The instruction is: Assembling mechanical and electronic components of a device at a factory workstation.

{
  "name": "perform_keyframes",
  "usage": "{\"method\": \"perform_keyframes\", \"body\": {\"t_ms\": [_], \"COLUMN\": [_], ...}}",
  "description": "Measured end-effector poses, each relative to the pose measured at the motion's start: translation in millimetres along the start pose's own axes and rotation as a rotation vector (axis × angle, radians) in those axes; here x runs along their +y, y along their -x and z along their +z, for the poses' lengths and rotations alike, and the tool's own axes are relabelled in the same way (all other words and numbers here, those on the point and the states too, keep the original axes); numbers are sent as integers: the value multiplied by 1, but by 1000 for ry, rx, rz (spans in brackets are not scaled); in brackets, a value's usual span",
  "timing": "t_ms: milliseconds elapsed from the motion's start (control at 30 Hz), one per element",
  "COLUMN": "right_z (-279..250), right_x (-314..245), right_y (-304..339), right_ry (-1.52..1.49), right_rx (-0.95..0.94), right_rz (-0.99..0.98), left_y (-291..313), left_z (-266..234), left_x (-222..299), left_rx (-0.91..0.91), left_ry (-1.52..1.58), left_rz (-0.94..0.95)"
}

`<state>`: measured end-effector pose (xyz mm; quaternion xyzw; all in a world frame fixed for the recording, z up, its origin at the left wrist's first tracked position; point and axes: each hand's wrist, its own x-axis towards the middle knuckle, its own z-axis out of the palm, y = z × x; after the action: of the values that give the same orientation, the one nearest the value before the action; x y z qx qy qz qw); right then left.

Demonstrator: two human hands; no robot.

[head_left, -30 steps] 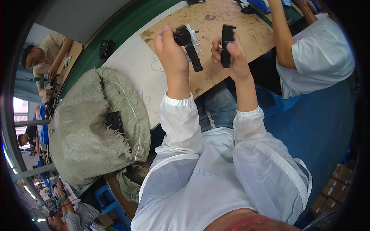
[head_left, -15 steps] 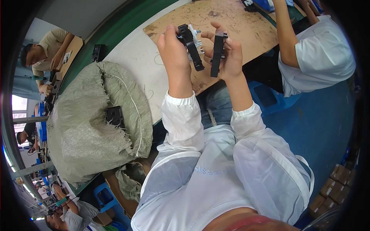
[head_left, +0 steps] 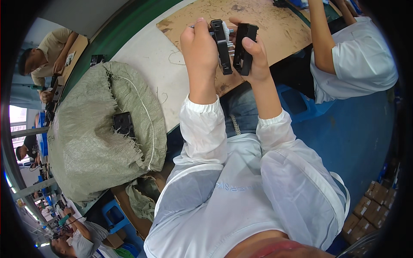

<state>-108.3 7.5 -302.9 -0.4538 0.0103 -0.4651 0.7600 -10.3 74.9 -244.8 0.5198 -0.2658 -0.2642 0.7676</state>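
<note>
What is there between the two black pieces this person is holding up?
In the head view, only a narrow gap separates the left hand's black toothed part from the right hand's black cover; small white pieces, possibly gears, show inside it.

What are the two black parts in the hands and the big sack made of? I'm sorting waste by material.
Black part in left hand and black part in right hand: likely moulded plastic, matt, crisp edges. Sack: woven plastic fabric by its look, grey-green, frayed edge.

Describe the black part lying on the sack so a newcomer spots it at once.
Left of the person's arms bulges a big grey-green woven sack. On its top, beside the frayed opening, lies a flat black square part. Unlike the black pieces gripped in both hands, nobody holds it.
</note>
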Motion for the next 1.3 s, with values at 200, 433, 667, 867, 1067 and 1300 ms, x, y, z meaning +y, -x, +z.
{"method": "perform_keyframes", "body": {"t_ms": [200, 433, 667, 867, 1067, 1300], "right_z": [1, 4, -6, 3, -4, 0], "right_x": [-2, -5, -7, 1, 2, 2], "right_y": [-1, 1, 0, 4, 3, 7], "right_ry": [-62, 19, 128, 50, 140, 190], "right_rx": [-16, -44, -135, -38, -60, -46], "right_rz": [-11, 25, 32, 26, 65, 194], "left_y": [5, -1, 2, 4, 10, 12], "left_z": [7, 2, 6, 6, 4, 6], "left_x": [2, -14, -15, -19, -15, -20], "left_rx": [-17, -14, 26, 38, 89, 78], "left_ry": [14, -53, -49, -121, -286, -309], "left_rz": [-2, 52, 28, 110, 182, 218]}}
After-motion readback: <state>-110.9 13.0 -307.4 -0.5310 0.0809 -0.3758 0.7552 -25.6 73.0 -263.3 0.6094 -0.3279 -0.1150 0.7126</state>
